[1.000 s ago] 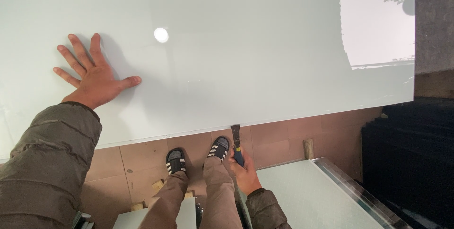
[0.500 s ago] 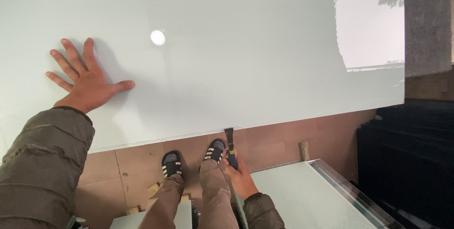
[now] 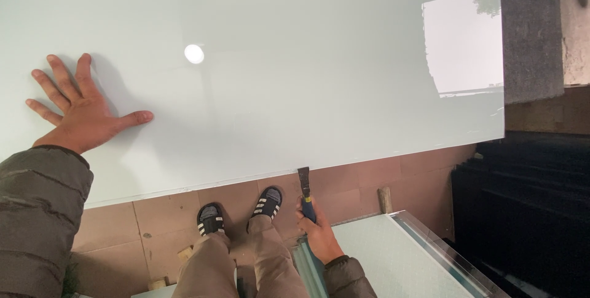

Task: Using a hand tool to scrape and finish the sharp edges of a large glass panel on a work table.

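At the lower edge of the big pale glass sheet [image 3: 295,76], right hand [image 3: 318,231] is gripping a scraper [image 3: 305,192]: fingers clenched round its dark blue handle, flat metal blade pointing up and touching the sheet's bottom edge. Left hand [image 3: 83,113] is lying flat on the sheet's face near the left side, fingers released and spread wide, holding nothing. Olive padded sleeve [image 3: 37,212] is filling the lower left corner.

Sheet is standing on its edge over a reddish tiled floor [image 3: 393,172]. It is reflecting a round light spot left of centre and a bright patch at upper right.

Two feet in dark striped shoes [image 3: 239,209] are standing on the tiles just below the sheet, left of the scraper. Small wooden block [image 3: 385,199] is sitting on the floor right of the hand. Second glass pane [image 3: 393,255] is lying at lower right, touching the right forearm area. Stack of dark panels [image 3: 528,212] is sitting at far right. No containers, packages or labels showing.
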